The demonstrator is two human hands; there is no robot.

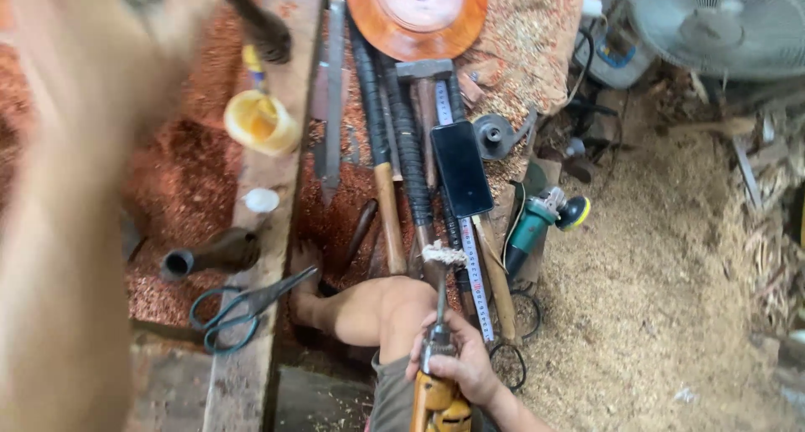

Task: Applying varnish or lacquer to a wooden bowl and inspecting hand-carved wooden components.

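My right hand (465, 369) is at the bottom centre, closed around a tool with a yellow wooden handle (436, 403). The tool's metal shaft points up to a white frayed tip (442, 254). It rests over my bare knee (377, 310). My left arm (67, 231) is a large blur along the left edge, reaching toward the top. Its hand (163, 13) is too smeared to show what it holds. A dark rod (264, 25) lies close to it.
Scissors (239, 310) and a yellow cup (262, 122) sit on a wooden plank (277, 172). Long-handled tools, a hammer (423, 71), a measuring tape (474, 273), a black phone (461, 168) and an angle grinder (537, 222) lie ahead. An orange disc (417, 8), a fan (721, 21), and sawdust (654, 273) to the right.
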